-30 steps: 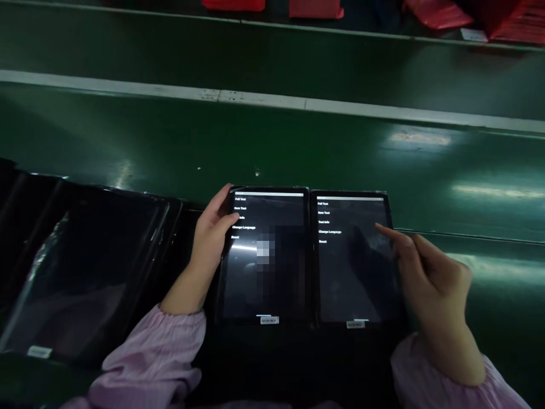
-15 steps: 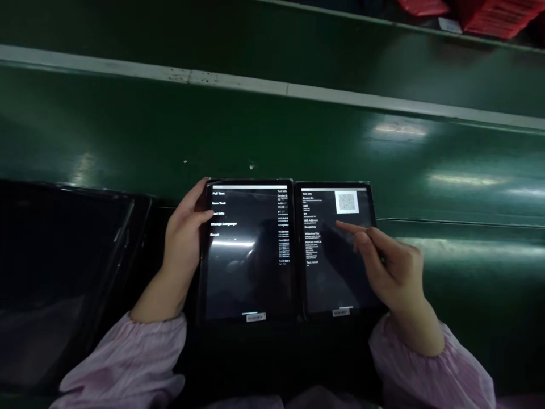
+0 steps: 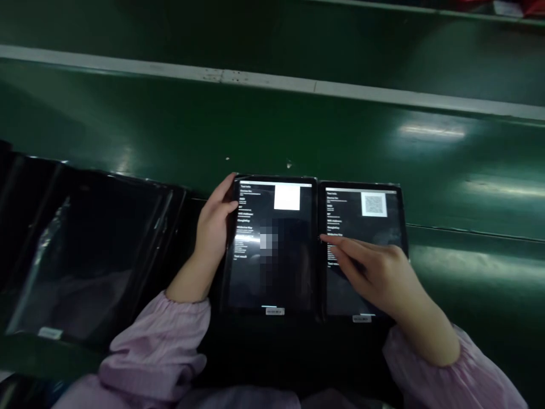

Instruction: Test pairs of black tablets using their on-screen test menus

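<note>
Two dark tablets lie side by side in front of me, with lit screens of white text. My left hand (image 3: 212,230) grips the left tablet (image 3: 276,278) along its upper left edge, thumb on the front. That screen shows a text list and a plain white square near the top. Over the right tablet (image 3: 394,230) is my right hand (image 3: 378,267), index finger stretched out and thumb apart below it, holding nothing. Its fingertip is by the gap between the tablets; whether it touches glass I cannot tell. The right screen bears a square code. Each tablet has a small label at its bottom edge.
At the left, several dark tablets (image 3: 97,244) in clear film lie overlapping, one with a white label (image 3: 50,333). A green work surface (image 3: 191,130) lies beyond, crossed by a pale strip (image 3: 272,80). Red items (image 3: 534,8) show at the top right.
The left tablet's screen has switched from a menu to a text list with a white square. My right hand has moved left across the right tablet. The view has shifted left.
</note>
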Action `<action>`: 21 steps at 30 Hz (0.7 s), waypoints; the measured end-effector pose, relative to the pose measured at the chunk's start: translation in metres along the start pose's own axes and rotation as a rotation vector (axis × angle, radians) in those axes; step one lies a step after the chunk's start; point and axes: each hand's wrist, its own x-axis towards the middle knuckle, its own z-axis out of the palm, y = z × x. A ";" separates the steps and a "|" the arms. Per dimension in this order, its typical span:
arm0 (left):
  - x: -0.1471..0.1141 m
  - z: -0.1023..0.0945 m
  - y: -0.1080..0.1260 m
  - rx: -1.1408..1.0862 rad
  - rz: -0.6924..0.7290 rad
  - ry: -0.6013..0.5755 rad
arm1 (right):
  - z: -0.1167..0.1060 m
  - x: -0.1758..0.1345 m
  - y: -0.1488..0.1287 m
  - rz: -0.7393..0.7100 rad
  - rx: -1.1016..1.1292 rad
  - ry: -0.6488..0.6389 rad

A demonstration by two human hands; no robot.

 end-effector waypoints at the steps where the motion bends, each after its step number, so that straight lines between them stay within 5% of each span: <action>1: 0.001 -0.001 0.000 0.002 0.000 -0.004 | -0.003 0.000 0.001 0.004 -0.083 0.062; 5: 0.002 -0.001 -0.001 -0.009 0.020 -0.014 | -0.020 -0.004 0.005 0.072 -0.245 0.261; 11: 0.002 -0.004 -0.003 0.061 0.015 -0.032 | -0.025 -0.010 0.007 0.202 -0.148 0.314; 14: 0.003 -0.006 -0.006 0.164 0.043 -0.050 | -0.020 -0.007 0.010 0.263 -0.112 0.289; 21: 0.010 -0.007 -0.002 -0.052 -0.010 0.009 | -0.015 0.008 0.019 0.229 -0.085 0.194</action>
